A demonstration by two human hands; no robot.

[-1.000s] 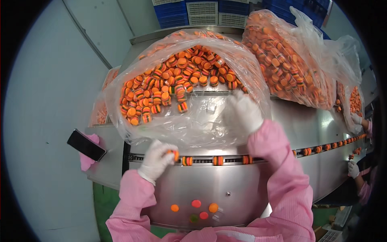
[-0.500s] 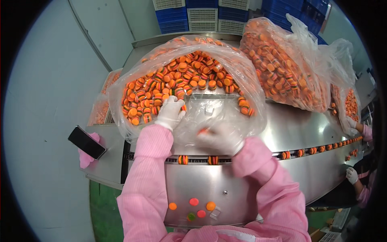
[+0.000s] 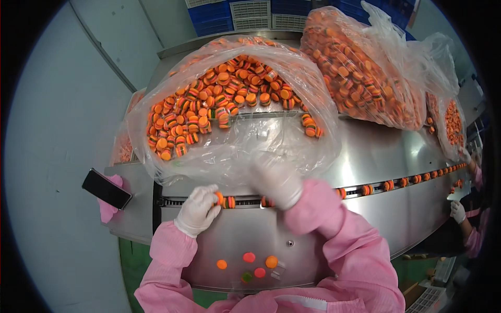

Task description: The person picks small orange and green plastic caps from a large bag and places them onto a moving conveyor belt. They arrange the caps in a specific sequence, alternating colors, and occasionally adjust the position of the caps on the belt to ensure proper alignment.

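My gloved left hand (image 3: pixel 198 211) is at the left end of a narrow conveyor (image 3: pixel 248 203). Its thumb and fingers pinch a burger-shaped candy (image 3: pixel 218 198), layered orange, red and green, over the belt. Right beside that one, another burger-shaped candy (image 3: pixel 229 202) stands on edge on the belt. My gloved right hand (image 3: pixel 276 182) hangs between the belt and the near edge of an open clear plastic bag (image 3: pixel 209 169); motion smears its fingers, so what they hold is hidden. Many such candies (image 3: pixel 209 99) lie heaped inside the bag.
A second full bag (image 3: pixel 360 78) stands at the back right. Loose orange, red and green discs (image 3: pixel 249 257) lie on the steel table (image 3: pixel 313 261) near me. A phone (image 3: pixel 106 188) rests on a pink cloth at left. A co-worker's gloved hand (image 3: pixel 457 212) is at far right.
My left hand has come out of the bag toward me, down to the belt, with a burger-shaped candy. My right hand stays blurred near the bag's edge. The view has shifted slightly.
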